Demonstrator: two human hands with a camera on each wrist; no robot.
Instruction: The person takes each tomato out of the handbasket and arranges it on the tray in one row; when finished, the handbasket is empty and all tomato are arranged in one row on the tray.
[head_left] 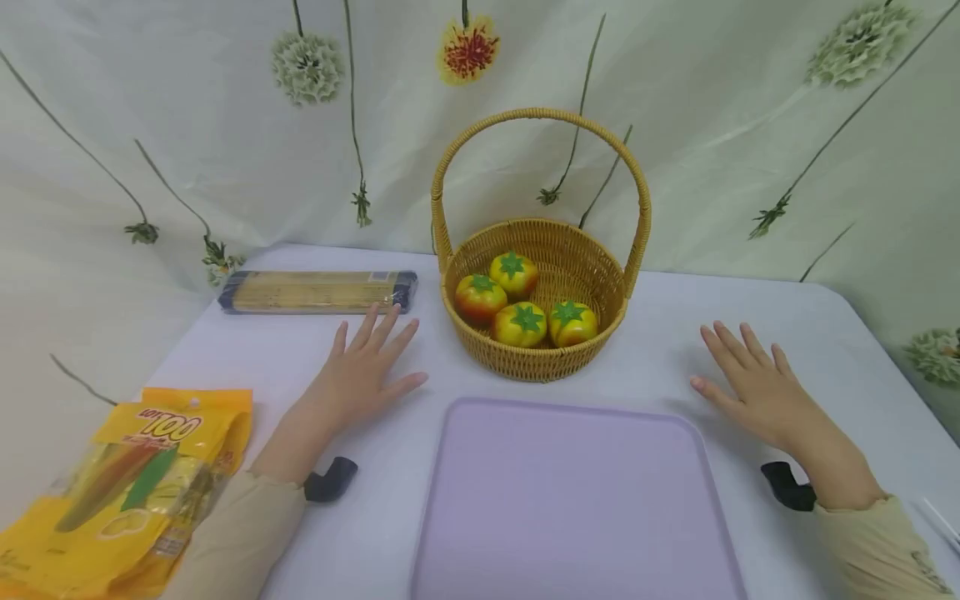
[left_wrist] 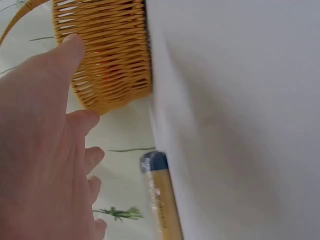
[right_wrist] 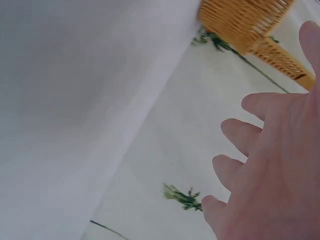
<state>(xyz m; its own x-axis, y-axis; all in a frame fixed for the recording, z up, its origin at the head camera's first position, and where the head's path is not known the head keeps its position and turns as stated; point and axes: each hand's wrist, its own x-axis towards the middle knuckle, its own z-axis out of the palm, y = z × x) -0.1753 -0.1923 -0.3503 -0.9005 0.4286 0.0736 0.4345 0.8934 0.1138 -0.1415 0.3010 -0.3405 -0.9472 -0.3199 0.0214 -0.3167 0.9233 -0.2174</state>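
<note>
My left hand (head_left: 358, 373) is spread over the table with straight fingers and holds nothing. Just beyond its fingertips lies a clear pack of spaghetti (head_left: 315, 292) with dark blue ends. On the other side, my right hand (head_left: 757, 392) hovers with fingers extended, also holding nothing. Between and beyond the hands stands a wicker basket (head_left: 525, 364) with a tall arched handle. Several yellow-red tomato-like fruits with green star-shaped tops, one of them a front fruit (head_left: 519, 325), sit inside it. In the left wrist view, the basket (left_wrist: 112, 55) appears past the thumb.
A lilac tray (head_left: 573, 500) lies in front of the basket, between the forearms. Yellow snack bags (head_left: 127, 492) overlap at the left edge, beside the left sleeve. Behind the white table (head_left: 750, 304) hangs a flower-printed cloth (head_left: 697, 150).
</note>
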